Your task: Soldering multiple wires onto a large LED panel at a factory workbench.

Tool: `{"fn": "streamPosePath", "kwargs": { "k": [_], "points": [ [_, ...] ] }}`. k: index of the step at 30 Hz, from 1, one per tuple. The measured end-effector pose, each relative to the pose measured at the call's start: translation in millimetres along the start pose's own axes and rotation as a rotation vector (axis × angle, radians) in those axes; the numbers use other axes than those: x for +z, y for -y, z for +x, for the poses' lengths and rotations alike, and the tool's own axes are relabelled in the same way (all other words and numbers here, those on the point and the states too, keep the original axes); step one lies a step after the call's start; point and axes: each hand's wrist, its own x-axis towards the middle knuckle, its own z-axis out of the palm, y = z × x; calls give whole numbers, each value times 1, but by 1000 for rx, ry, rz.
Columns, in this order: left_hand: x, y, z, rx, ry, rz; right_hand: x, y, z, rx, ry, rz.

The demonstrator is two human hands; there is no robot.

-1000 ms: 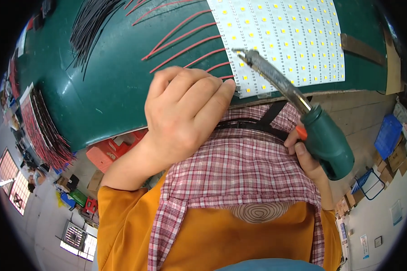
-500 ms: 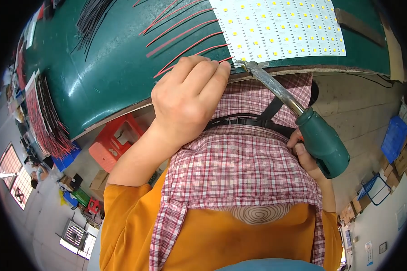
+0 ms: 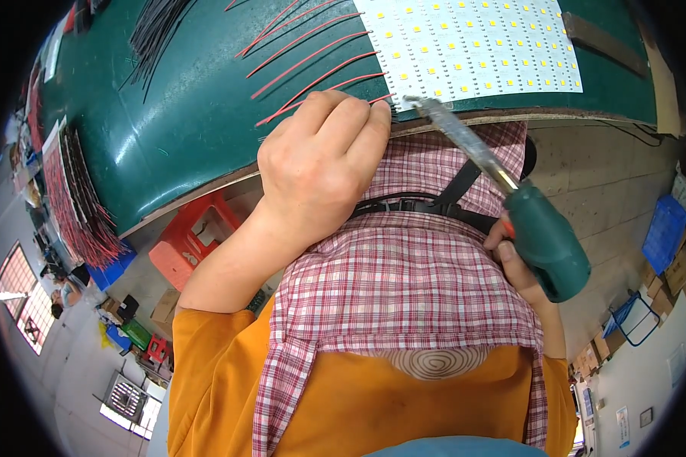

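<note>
My left hand (image 3: 320,156) is closed in a pinch at the lower left corner of a white LED board (image 3: 472,49) with rows of yellow chips. Dark wire ends show at its fingertips; the rest of what it holds is hidden. Several red wires (image 3: 309,53) run leftward from the board's left edge, the lowest passing behind my fingers. My right hand (image 3: 516,263), partly hidden, grips a green-handled soldering iron (image 3: 545,240). Its metal shaft slants up and left, and the blurred tip is over the board's lower left corner, just right of my left fingertips.
The board lies along the near edge of a green-topped table (image 3: 198,84). A black wire bundle (image 3: 156,34) is at the far left, and red and black wires (image 3: 80,198) hang over the left edge. A brown strip (image 3: 606,46) lies right of the board. A red stool (image 3: 194,240) stands below.
The soldering iron has shifted slightly right, its tip drawing away from my left fingertips. My left hand has moved very slightly right and stays pinched.
</note>
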Motion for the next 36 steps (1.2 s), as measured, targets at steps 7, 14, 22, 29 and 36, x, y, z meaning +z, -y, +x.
{"fn": "streamPosePath", "kwargs": {
  "k": [7, 14, 22, 29, 36],
  "points": [
    [-1, 0, 2, -1, -7, -31, -2, 15, 7, 68, -27, 251],
    [0, 13, 11, -36, -58, -111, 1, 16, 11, 134, -65, 226],
    [9, 12, 9, 5, -56, 32, -2, 16, 21, 30, -54, 133],
    [10, 13, 10, 34, -71, 38, -2, 5, 20, -5, -2, 148],
    [8, 12, 9, 3, -46, 24, -4, 31, 25, 244, -74, 490]
  ]
}}
